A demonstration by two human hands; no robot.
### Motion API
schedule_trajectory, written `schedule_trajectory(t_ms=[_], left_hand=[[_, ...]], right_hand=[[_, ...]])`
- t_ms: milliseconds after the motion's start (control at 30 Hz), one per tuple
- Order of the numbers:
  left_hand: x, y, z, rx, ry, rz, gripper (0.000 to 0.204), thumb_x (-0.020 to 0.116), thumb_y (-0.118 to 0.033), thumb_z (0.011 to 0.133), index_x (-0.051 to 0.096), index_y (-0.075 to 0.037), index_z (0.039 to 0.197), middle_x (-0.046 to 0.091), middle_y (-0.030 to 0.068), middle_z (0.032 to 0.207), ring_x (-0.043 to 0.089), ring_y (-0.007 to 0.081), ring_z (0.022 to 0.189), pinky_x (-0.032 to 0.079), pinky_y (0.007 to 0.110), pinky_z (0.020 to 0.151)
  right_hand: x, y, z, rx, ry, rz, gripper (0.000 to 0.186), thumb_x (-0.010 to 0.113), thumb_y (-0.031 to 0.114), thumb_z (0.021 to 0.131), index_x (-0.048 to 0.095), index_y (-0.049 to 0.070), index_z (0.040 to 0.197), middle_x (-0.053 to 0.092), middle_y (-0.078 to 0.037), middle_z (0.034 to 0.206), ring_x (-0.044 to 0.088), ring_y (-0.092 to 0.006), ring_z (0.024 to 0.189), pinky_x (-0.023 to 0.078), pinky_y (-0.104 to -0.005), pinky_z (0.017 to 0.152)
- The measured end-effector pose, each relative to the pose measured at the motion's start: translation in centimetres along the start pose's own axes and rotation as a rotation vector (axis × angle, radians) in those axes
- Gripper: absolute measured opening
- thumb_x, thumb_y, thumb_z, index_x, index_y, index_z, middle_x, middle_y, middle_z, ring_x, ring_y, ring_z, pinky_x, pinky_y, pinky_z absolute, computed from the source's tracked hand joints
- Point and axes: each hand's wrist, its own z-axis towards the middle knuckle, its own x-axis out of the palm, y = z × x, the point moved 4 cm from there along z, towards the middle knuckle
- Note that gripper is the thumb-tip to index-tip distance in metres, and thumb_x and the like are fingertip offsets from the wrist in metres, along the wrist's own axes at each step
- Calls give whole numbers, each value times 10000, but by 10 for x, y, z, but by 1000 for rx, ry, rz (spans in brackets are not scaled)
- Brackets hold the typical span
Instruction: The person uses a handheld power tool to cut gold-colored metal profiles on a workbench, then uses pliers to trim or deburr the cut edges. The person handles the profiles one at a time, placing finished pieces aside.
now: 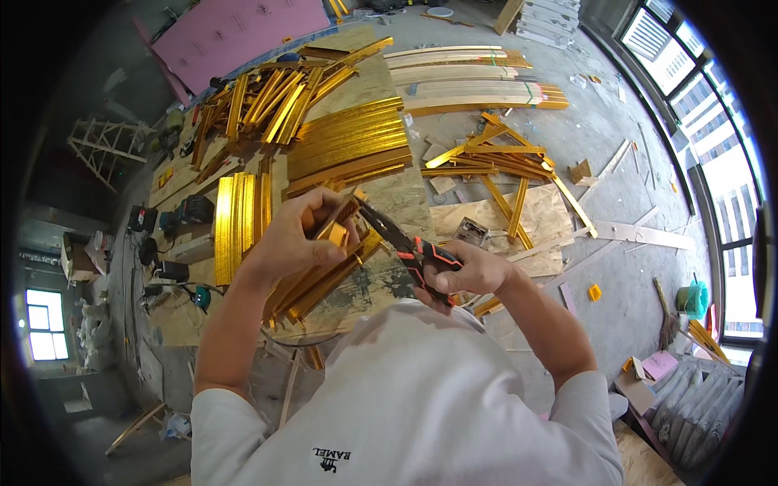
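Note:
My left hand is closed around a short gold-faced trim strip, held up over the worktable. In my right hand is a pair of snips with dark jaws and red-and-black handles, the fingers wrapped round the grips. The tips of the jaws meet the strip's upper end near my left fingers; whether they bite into it I cannot tell. Beneath my hands more gold strips lie on the board, partly hidden by my left arm.
Gold strips lie side by side on the plywood table, behind a jumbled pile. A cordless power tool stands at left. On the floor at right are crossed strips, wood bundles and a green bucket.

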Motion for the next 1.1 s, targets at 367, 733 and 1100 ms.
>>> schedule_trajectory(t_ms=[367,733,1100], left_hand=[[-125,130,-16,-321,-433,940,740,783,-463,808,537,-30,1354,651,180,1227,614,319,1156,481,398,985],[-175,187,39,-504,-518,582,714,702,-496,875,489,-61,1399,522,149,1387,533,308,1258,464,450,1034],[-217,251,172,-433,62,1208,621,840,-406,758,606,-70,1225,539,145,1253,529,322,1180,483,444,969]], right_hand=[[-65,-96,-19,231,-740,-172,317,602,326,977,691,37,1072,572,20,803,504,-94,736,423,-259,696],[-49,-172,-108,261,-1168,196,329,533,285,1025,631,8,1171,684,-112,1071,683,-219,943,558,-362,850],[-1,-178,-91,242,-1380,303,359,517,273,1031,608,-33,1195,663,-129,1188,683,-235,1015,562,-347,854]])
